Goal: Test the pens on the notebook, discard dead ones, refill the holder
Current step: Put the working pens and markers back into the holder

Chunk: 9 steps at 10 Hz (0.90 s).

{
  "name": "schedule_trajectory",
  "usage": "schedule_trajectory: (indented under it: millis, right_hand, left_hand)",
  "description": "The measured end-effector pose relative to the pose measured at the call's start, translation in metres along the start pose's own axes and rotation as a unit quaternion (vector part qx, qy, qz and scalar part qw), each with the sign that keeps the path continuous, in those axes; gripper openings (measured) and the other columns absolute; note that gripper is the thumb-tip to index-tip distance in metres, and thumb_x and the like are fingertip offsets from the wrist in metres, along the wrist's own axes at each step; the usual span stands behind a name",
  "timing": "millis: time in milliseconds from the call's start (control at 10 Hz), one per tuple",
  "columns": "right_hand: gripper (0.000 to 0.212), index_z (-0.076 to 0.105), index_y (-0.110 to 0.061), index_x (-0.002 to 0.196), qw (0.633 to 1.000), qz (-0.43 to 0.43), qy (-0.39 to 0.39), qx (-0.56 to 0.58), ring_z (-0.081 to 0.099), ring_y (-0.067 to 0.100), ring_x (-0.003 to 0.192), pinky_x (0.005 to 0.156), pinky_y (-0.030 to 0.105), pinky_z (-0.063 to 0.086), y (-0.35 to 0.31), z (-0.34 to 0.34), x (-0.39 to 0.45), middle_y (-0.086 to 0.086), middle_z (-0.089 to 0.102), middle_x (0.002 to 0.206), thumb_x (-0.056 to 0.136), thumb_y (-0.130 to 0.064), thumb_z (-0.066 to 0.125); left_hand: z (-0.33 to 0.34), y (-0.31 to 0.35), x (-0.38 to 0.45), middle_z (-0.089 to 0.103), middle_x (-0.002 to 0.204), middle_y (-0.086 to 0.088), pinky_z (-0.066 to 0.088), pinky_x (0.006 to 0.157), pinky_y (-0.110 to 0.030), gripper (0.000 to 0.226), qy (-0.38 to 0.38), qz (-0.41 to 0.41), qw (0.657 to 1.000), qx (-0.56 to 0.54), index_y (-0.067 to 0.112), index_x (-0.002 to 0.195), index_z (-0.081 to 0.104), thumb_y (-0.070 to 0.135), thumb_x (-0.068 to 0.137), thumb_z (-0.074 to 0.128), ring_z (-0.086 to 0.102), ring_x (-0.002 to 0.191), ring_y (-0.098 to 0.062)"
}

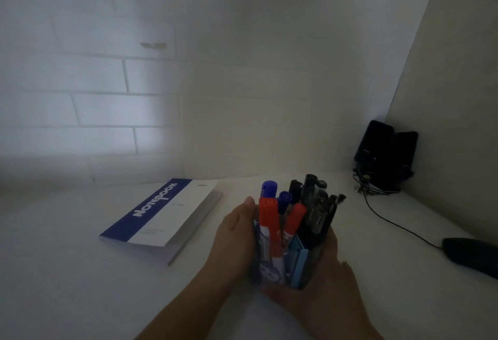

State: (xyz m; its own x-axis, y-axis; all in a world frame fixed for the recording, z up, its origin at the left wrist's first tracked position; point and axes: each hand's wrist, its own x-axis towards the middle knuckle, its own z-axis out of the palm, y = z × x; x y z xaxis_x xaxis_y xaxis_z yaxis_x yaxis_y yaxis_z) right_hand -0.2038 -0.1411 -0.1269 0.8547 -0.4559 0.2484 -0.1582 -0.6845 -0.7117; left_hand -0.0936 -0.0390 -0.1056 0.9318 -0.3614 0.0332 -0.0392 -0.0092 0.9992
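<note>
A blue pen holder (297,264) stands near the front of the white desk, packed with several pens: red-capped ones (269,218), blue-capped ones (269,190) and black ones (318,204). My left hand (234,237) wraps its left side. My right hand (326,280) cups its right side and base. Both hands grip the holder. A closed blue-and-white notebook (161,218) lies flat on the desk to the left of the holder, apart from my hands.
The white desk (67,272) meets a white brick wall behind and a side panel on the right. Black devices with tangled cables (385,156) sit in the back right corner. A cable runs to a black object (471,256) at the right edge.
</note>
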Motion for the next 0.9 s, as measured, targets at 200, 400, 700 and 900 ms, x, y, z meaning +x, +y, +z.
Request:
schedule_trajectory:
  millis: [200, 400, 700, 900]
  right_hand:
    - [0.119, 0.011, -0.038, 0.138, 0.996, 0.05, 0.054, -0.051, 0.058, 0.018, 0.114, 0.108, 0.055, 0.028, 0.025, 0.019, 0.097, -0.016, 0.059, 0.124, 0.042, -0.091, 0.057]
    - [0.112, 0.012, -0.022, 0.144, 0.986, 0.089, 0.045, -0.137, 0.032, 0.027, 0.136, 0.111, 0.058, 0.016, 0.038, 0.04, 0.177, 0.003, 0.039, 0.146, 0.06, -0.09, 0.04]
    - [0.105, 0.0, -0.009, 0.15, 0.955, 0.158, -0.006, -0.251, 0.006, 0.031, 0.145, 0.114, 0.057, 0.005, 0.034, 0.058, 0.205, 0.008, 0.012, 0.158, 0.077, -0.082, 0.021]
    - [0.084, 0.005, -0.02, 0.151, 0.933, 0.127, -0.109, -0.318, 0.0, 0.027, 0.146, 0.114, 0.056, 0.003, 0.037, 0.034, 0.174, 0.003, 0.0, 0.16, 0.087, -0.072, 0.017]
  left_hand:
    - [-0.003, -0.007, 0.009, 0.053, 0.111, 0.015, 0.047, 0.085, -0.022, 0.014, 0.038, 0.093, 0.983, 0.156, 0.039, 0.104, 0.053, 0.043, 0.097, 0.042, 0.054, 0.097, -0.002]
    - [0.004, -0.016, 0.005, 0.055, 0.092, 0.012, 0.039, 0.074, -0.013, 0.019, -0.031, 0.168, 0.929, 0.329, 0.033, 0.096, 0.059, 0.05, 0.089, 0.052, 0.05, 0.083, -0.001]
    - [0.0, -0.013, 0.003, 0.057, 0.068, 0.007, 0.049, 0.071, -0.025, 0.024, -0.045, 0.126, 0.93, 0.342, 0.036, 0.093, 0.058, 0.058, 0.085, 0.05, 0.051, 0.065, -0.003]
    - [-0.003, -0.007, 0.001, 0.055, 0.078, 0.01, 0.047, 0.075, -0.026, 0.024, -0.052, 0.143, 0.9, 0.409, 0.037, 0.103, 0.056, 0.055, 0.091, 0.046, 0.05, 0.075, -0.006]
